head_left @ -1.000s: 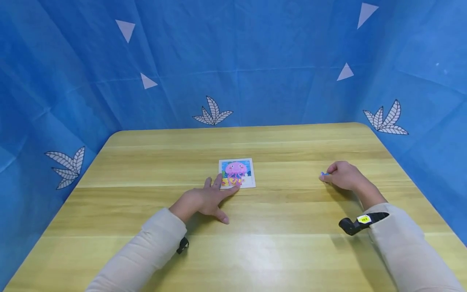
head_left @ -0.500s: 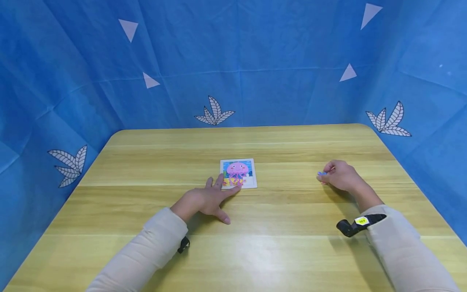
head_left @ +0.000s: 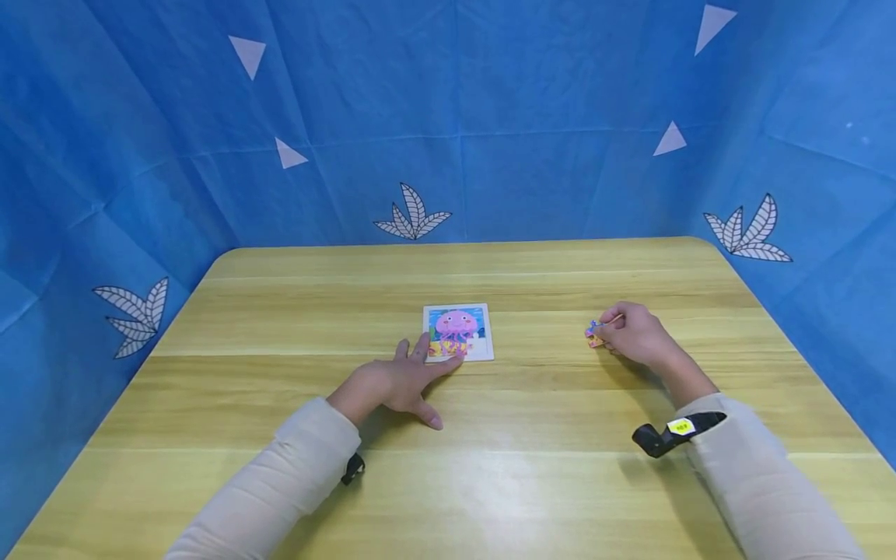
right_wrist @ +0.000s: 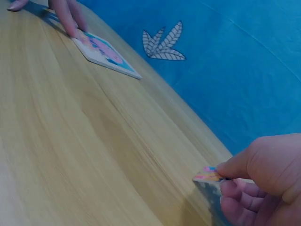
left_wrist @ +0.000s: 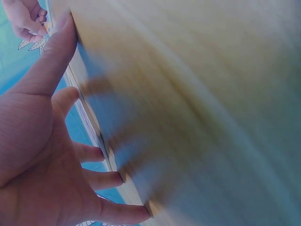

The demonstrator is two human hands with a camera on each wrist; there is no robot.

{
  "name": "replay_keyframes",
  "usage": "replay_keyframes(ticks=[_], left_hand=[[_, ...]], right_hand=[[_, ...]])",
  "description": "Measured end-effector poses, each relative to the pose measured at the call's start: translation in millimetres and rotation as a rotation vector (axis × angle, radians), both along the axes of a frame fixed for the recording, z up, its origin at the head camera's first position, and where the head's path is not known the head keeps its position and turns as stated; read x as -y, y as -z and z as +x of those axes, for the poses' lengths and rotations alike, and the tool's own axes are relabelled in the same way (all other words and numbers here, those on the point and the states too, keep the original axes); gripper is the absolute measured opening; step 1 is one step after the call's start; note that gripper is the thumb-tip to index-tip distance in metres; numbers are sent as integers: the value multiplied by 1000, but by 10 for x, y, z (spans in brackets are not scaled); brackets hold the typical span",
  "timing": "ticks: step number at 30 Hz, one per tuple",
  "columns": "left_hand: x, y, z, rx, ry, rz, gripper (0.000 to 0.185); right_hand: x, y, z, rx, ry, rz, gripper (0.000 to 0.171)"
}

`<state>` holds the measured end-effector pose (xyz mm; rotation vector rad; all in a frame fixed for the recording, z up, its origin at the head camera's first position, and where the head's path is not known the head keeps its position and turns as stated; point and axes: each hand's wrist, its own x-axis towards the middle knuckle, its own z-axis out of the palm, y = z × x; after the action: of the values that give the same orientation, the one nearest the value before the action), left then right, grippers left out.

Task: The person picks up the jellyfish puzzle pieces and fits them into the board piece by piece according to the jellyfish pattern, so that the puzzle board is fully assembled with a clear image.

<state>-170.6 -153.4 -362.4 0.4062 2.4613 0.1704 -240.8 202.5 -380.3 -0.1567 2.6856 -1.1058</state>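
A square jigsaw puzzle in a white frame lies on the table. Its picture is a pink jellyfish on blue, with a white patch showing at the lower right. My left hand has its fingers spread, with fingertips resting at the frame's near left corner and front edge. To the right, above the table, my right hand pinches a small puzzle piece between thumb and fingers. In the right wrist view this puzzle piece shows pink, yellow and blue; my fingers cover its far end.
The wood-grain table reaches back to a blue cloth backdrop printed with leaves and white triangles. Cloth also hangs along both sides. A black wrist camera sticks out from the right sleeve, low over the table.
My right hand has moved left with the puzzle piece toward the puzzle, and more of the piece shows now. My left hand and the puzzle have stayed in place.
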Motion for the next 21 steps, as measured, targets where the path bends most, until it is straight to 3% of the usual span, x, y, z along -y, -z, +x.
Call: replay_keyframes(ticks=[21], left_hand=[[-14, -20, 6, 2, -2, -9, 96]], right_hand=[[605, 125, 3, 61, -85, -139, 26]])
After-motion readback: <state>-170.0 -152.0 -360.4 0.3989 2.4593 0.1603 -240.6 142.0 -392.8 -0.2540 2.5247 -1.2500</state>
